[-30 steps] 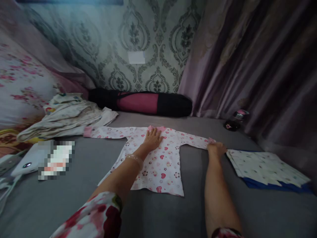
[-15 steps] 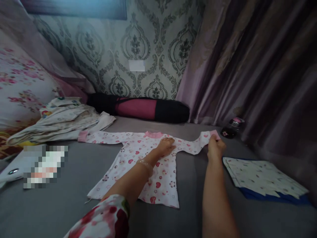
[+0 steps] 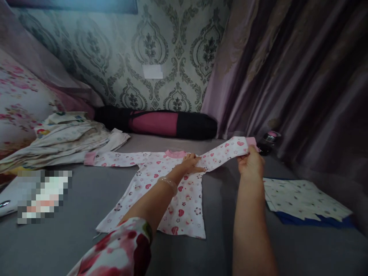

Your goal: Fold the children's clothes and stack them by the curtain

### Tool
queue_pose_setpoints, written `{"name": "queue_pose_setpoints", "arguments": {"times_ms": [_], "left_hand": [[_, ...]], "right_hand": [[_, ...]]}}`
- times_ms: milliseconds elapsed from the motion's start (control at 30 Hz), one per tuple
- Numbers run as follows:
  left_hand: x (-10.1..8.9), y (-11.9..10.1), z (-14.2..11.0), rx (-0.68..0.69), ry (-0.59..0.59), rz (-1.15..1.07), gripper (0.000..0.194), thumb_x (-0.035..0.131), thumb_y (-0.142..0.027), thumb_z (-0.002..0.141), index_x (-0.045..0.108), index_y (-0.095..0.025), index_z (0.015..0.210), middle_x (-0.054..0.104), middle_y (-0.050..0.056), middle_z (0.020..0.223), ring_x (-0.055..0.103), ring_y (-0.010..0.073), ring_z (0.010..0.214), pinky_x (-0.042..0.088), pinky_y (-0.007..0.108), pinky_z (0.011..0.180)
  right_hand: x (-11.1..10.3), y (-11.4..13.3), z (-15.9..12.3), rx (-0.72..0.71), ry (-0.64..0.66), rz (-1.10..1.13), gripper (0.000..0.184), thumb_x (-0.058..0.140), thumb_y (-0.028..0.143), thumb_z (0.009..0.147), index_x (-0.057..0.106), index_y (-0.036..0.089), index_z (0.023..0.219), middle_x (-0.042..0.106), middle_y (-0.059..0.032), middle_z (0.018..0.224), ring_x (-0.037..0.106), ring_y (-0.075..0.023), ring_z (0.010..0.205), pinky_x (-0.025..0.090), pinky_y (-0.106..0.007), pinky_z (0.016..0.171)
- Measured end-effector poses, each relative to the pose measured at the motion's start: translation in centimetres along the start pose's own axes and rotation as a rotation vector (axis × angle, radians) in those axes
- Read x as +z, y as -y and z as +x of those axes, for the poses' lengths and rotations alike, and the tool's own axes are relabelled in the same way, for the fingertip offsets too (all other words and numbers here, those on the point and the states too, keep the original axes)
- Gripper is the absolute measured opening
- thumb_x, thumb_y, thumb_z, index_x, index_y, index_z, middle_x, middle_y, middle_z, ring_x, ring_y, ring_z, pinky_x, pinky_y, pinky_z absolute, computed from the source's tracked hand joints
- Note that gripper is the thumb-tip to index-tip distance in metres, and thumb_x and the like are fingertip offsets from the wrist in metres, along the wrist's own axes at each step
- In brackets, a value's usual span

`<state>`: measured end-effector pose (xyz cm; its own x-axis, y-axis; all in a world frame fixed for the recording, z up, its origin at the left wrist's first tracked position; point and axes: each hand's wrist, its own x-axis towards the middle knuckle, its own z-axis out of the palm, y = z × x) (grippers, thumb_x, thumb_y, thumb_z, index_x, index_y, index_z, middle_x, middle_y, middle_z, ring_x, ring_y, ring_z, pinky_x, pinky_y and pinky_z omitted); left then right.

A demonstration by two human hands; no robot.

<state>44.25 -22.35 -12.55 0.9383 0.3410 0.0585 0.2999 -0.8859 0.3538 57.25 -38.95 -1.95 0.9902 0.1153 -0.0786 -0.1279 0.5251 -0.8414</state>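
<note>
A small long-sleeved shirt (image 3: 161, 180), white with pink hearts and flowers and with pink collar and cuffs, is spread on the grey bed sheet (image 3: 77, 199). My left hand (image 3: 191, 164), a beaded bracelet on its wrist, rests with fingers spread on the shirt's chest near the right-hand shoulder. The cuff of the right-hand sleeve is pinched in my right hand (image 3: 251, 159), and that sleeve is stretched out and raised off the sheet. The other sleeve lies straight toward the left.
A folded pale garment (image 3: 304, 197) with blue cloth under it lies at right, below a dark jar (image 3: 270, 142) by the curtain (image 3: 258, 69). Piled clothes (image 3: 77, 134) are at left, near a partly blurred packet (image 3: 25, 191). A black-and-pink roll (image 3: 155, 122) lies along the wall.
My right hand has pulled the cuff up and away, so the sagging sleeve is now straight and lifted. My left hand stays on the shirt, its thumb spread wider. The view has shifted slightly.
</note>
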Motion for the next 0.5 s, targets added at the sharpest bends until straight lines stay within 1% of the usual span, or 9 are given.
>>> {"name": "queue_pose_setpoints", "arguments": {"times_ms": [167,233,300,367,400,500], "left_hand": [[-1.3,-0.6,1.4,-0.086,0.150,0.007,0.094,0.059,-0.078,0.059,0.045,-0.027,0.137,0.041,0.016,0.137,0.036,0.0404,0.128,0.030,0.052,0.102],[-1.8,-1.1,2.0,-0.122,0.217,-0.008,0.100,0.065,-0.076,0.054,0.044,-0.026,0.138,0.038,0.017,0.140,0.034,0.0418,0.130,0.031,0.052,0.102],[-2.1,-1.5,2.3,-0.155,0.263,-0.013,0.104,0.070,-0.072,0.051,0.042,-0.024,0.139,0.035,0.019,0.143,0.032,0.0428,0.131,0.031,0.051,0.103],[-2.2,-1.9,2.4,-0.185,0.271,-0.012,0.105,0.071,-0.070,0.052,0.039,-0.023,0.141,0.033,0.020,0.145,0.030,0.0437,0.133,0.030,0.052,0.103],[-2.1,-1.9,2.2,-0.190,0.256,-0.013,0.105,0.070,-0.070,0.053,0.038,-0.023,0.141,0.033,0.020,0.145,0.030,0.0438,0.133,0.030,0.052,0.103],[-1.8,-1.5,0.9,-0.147,0.149,-0.042,0.100,0.063,-0.074,0.059,0.038,-0.022,0.140,0.038,0.018,0.143,0.033,0.0405,0.133,0.032,0.050,0.103]], "right_hand": [[1.3,-0.6,-1.8,0.015,0.094,0.051,0.009,0.059,0.024,0.079,0.051,0.020,0.079,0.064,0.0038,0.070,0.066,-0.0132,0.069,0.055,-0.032,0.069],[2.0,-0.9,-2.5,0.051,0.109,0.061,0.007,0.059,0.021,0.080,0.052,0.019,0.078,0.064,0.0039,0.067,0.065,-0.0127,0.066,0.055,-0.031,0.068],[2.6,-1.2,-3.1,0.082,0.111,0.052,0.008,0.059,0.021,0.081,0.052,0.019,0.077,0.064,0.0041,0.065,0.065,-0.0123,0.064,0.055,-0.030,0.066],[3.1,-1.5,-3.6,0.107,0.111,0.041,0.008,0.059,0.021,0.081,0.052,0.019,0.077,0.064,0.0042,0.064,0.066,-0.0122,0.064,0.056,-0.029,0.065],[3.3,-1.6,-3.9,0.122,0.110,0.037,0.007,0.059,0.020,0.081,0.053,0.019,0.078,0.064,0.0042,0.064,0.066,-0.0123,0.064,0.056,-0.029,0.065],[3.9,-2.2,-4.5,0.156,0.110,0.032,0.006,0.057,0.019,0.082,0.054,0.018,0.078,0.065,0.0038,0.064,0.066,-0.0126,0.064,0.057,-0.030,0.066]]}}
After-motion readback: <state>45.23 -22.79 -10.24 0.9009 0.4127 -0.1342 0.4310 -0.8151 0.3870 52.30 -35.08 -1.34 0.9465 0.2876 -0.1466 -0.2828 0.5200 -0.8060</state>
